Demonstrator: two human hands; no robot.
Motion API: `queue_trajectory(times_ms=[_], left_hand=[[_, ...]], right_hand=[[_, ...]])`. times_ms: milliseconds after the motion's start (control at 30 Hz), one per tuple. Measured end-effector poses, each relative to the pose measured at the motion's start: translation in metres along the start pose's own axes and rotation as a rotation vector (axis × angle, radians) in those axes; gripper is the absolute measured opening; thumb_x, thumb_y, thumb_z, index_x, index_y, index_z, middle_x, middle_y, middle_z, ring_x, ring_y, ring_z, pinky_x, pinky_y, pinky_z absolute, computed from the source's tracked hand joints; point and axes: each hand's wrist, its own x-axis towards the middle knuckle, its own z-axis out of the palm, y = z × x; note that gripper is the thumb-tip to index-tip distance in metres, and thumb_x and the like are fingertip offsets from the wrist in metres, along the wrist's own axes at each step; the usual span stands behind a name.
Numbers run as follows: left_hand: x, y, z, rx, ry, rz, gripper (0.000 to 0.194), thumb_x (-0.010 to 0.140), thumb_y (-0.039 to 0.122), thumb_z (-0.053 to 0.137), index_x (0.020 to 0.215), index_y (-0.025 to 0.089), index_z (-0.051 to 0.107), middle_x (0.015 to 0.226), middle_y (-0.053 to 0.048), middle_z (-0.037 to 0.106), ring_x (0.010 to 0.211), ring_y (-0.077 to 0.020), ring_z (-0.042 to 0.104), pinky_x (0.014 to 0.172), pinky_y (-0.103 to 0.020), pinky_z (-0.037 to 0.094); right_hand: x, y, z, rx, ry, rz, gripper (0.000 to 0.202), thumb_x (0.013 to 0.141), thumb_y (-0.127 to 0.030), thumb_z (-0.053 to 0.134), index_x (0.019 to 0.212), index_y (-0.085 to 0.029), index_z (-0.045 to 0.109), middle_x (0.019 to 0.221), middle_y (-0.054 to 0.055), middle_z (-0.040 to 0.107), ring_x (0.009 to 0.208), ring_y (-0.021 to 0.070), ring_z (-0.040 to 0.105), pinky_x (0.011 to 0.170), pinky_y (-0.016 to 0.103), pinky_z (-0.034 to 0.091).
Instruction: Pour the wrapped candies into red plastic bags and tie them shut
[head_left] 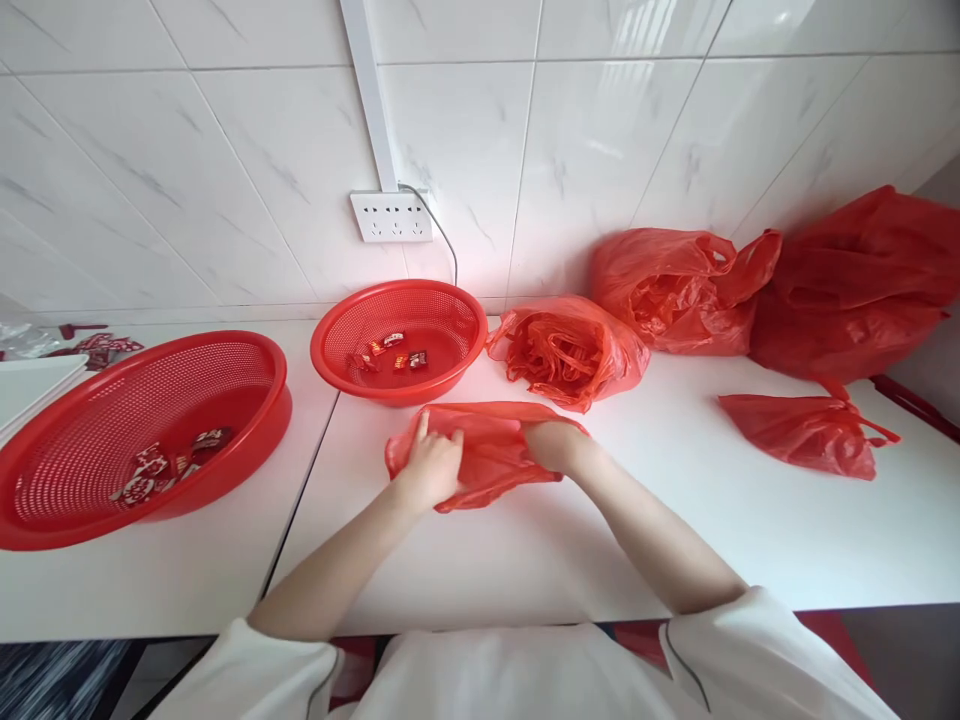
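A red plastic bag (491, 450) lies on the white table in front of me, its mouth spread toward me. At its left side, my left hand (433, 465) grips the film, with the index finger and thumb showing over the bag. My right hand (553, 447) reaches into the bag's right side. Red film covers the fingers of that hand, so their pose is hidden. Just behind the bag stands a round red basket (397, 390) with several small wrapped pieces (401, 360) on its bottom.
To the left is a larger red basket (262, 430) holding several wrapped packets (150, 465). Bunched red bags (574, 350), a fuller red bag (675, 290) and a big dark red bag (855, 280) line the wall. A tied red bag (810, 430) lies at right.
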Motion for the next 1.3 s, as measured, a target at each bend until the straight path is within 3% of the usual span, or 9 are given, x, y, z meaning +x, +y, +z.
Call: queue_trajectory(times_ms=[133, 267, 400, 500, 633, 800, 967, 1133, 1300], left_hand=[[-0.012, -0.032, 0.012, 0.056, -0.032, 0.063, 0.073, 0.067, 0.002, 0.057, 0.137, 0.004, 0.041, 0.125, -0.022, 0.057, 0.123, -0.0318, 0.05, 0.108, -0.041, 0.029], [-0.024, -0.027, 0.0, -0.032, 0.0, 0.091, 0.049, 0.078, 0.004, 0.046, 0.126, 0.009, 0.053, 0.119, -0.02, 0.06, 0.117, -0.0307, 0.054, 0.103, -0.043, 0.036], [-0.021, -0.008, 0.002, -0.174, 0.064, -0.023, 0.047, 0.089, 0.031, 0.046, 0.129, 0.007, 0.049, 0.119, -0.023, 0.058, 0.11, -0.0339, 0.058, 0.087, -0.042, 0.047], [-0.014, -0.013, 0.022, -0.166, 0.035, -0.002, 0.095, 0.067, 0.038, 0.073, 0.144, 0.004, 0.029, 0.145, -0.027, 0.036, 0.135, -0.0421, 0.032, 0.105, -0.05, 0.033], [-0.011, -0.047, 0.045, -0.325, -0.108, 0.041, 0.101, 0.067, 0.011, 0.059, 0.152, 0.022, 0.006, 0.158, -0.007, 0.011, 0.143, -0.0286, 0.021, 0.107, -0.039, 0.035], [-0.017, -0.082, 0.046, -0.601, -0.104, -0.03, 0.088, 0.068, 0.024, 0.064, 0.148, 0.031, 0.028, 0.146, -0.005, 0.042, 0.123, -0.0312, 0.052, 0.089, -0.035, 0.049], [-0.012, -0.093, 0.039, -1.041, 0.111, -0.042, 0.065, 0.063, 0.043, 0.075, 0.124, 0.025, 0.061, 0.131, -0.008, 0.059, 0.119, -0.0287, 0.056, 0.097, -0.034, 0.046], [0.002, -0.094, 0.024, -1.855, 0.112, -0.447, 0.081, 0.071, 0.076, 0.05, 0.116, 0.009, 0.059, 0.107, -0.022, 0.068, 0.089, -0.0268, 0.069, 0.056, -0.027, 0.055], [0.021, -0.08, 0.013, -2.289, 0.204, -0.397, 0.065, 0.077, 0.065, 0.053, 0.108, 0.008, 0.061, 0.104, -0.022, 0.068, 0.097, -0.0272, 0.068, 0.07, -0.027, 0.058]], right_hand=[[-0.009, 0.011, -0.014, -0.066, -0.182, -0.02, 0.014, 0.067, -0.009, 0.066, 0.057, -0.019, 0.061, 0.045, -0.002, 0.052, 0.045, 0.0148, 0.053, 0.047, 0.026, 0.044], [-0.024, -0.02, -0.024, 0.053, -0.066, -0.427, 0.025, 0.084, -0.011, 0.05, 0.096, -0.024, 0.068, 0.089, 0.001, 0.07, 0.078, 0.0162, 0.064, 0.069, 0.028, 0.051], [-0.018, -0.038, -0.011, -0.092, 0.135, -0.705, 0.033, 0.093, -0.016, 0.041, 0.116, -0.023, 0.063, 0.12, 0.007, 0.064, 0.111, 0.0196, 0.058, 0.095, 0.038, 0.046], [0.004, -0.02, 0.009, -0.3, 0.134, -0.743, 0.047, 0.082, -0.038, 0.063, 0.123, -0.015, 0.06, 0.137, 0.014, 0.052, 0.131, 0.03, 0.042, 0.114, 0.053, 0.021], [0.026, 0.025, 0.029, -0.359, 0.09, -0.6, 0.091, 0.068, -0.061, 0.069, 0.135, -0.003, 0.048, 0.142, 0.023, 0.044, 0.136, 0.0365, 0.034, 0.117, 0.054, 0.008], [0.029, 0.063, 0.039, -0.135, 0.051, -0.539, 0.093, 0.076, -0.066, 0.059, 0.147, -0.011, 0.032, 0.148, 0.017, 0.038, 0.136, 0.0314, 0.036, 0.113, 0.045, 0.029], [0.025, 0.065, 0.039, 0.065, 0.093, -0.557, 0.085, 0.074, -0.059, 0.066, 0.144, -0.017, 0.039, 0.148, 0.016, 0.038, 0.136, 0.0304, 0.036, 0.113, 0.046, 0.03], [0.024, 0.031, 0.015, 0.174, 0.379, -0.557, 0.036, 0.089, -0.043, 0.055, 0.117, -0.022, 0.063, 0.135, 0.011, 0.052, 0.122, 0.025, 0.052, 0.103, 0.044, 0.043], [0.014, -0.026, -0.028, 0.26, 0.588, -0.626, 0.022, 0.092, -0.033, 0.052, 0.107, -0.024, 0.066, 0.126, 0.007, 0.058, 0.115, 0.0212, 0.055, 0.098, 0.04, 0.047]])
